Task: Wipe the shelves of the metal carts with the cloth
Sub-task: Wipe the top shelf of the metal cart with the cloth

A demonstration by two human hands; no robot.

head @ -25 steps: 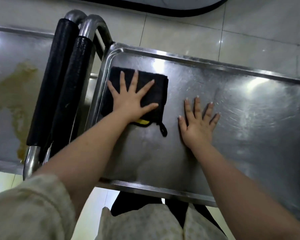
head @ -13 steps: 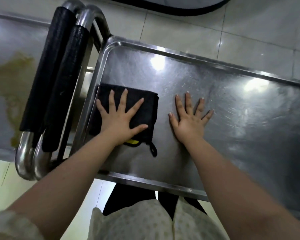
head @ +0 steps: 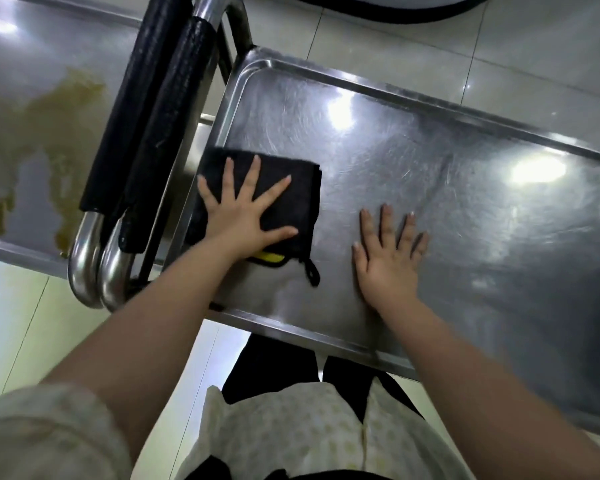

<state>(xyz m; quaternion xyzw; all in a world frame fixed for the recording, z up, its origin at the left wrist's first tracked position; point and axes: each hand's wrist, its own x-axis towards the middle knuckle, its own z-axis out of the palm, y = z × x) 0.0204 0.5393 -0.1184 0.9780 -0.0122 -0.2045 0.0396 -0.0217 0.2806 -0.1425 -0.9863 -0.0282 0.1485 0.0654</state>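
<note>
A folded black cloth (head: 293, 192) with a yellow tag and a small hanging loop lies at the left end of the steel cart's top shelf (head: 465, 188). My left hand (head: 245, 213) presses flat on the cloth with its fingers spread. Just right of the cloth, my right hand (head: 387, 258) rests flat on the bare metal, fingers straight and apart. A second steel cart shelf (head: 32, 81) on the left carries a brownish stain (head: 45, 133).
Two chrome push handles with black foam grips (head: 153, 109) stand between the two carts, just left of the cloth. Pale floor tiles (head: 430, 39) surround the carts. My light patterned clothing (head: 291, 431) is against the shelf's near rim.
My left hand slid the cloth from the far left corner toward the near edge of the shelf. My right hand stayed flat on the metal.
</note>
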